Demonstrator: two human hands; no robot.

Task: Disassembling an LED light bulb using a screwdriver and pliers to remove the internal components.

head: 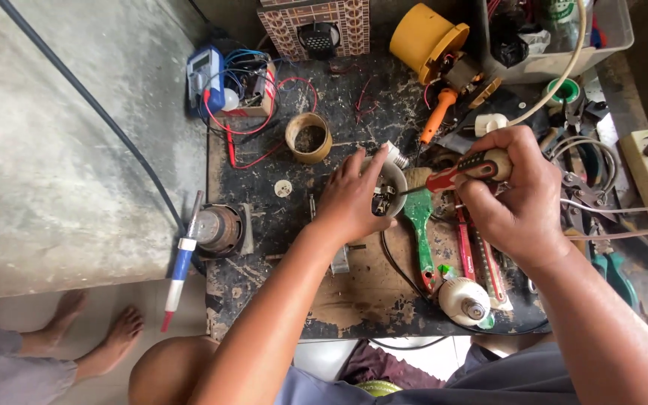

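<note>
1 head-worn view, steeply downward and close over the cluttered workbench (354, 292) and both forearms.

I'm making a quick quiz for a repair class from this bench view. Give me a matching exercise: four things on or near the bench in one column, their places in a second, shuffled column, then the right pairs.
Things:
1. screwdriver
2. white bulb housing
3. green-handled brush
4. blue multimeter

Places:
A. at the far left corner of the bench, among red and blue wires
B. lying on the bench between the two hands
C. gripped in the right hand, tip pointing into the housing
D. steadied under the left hand

Pairs: 1-C, 2-D, 3-B, 4-A
</note>
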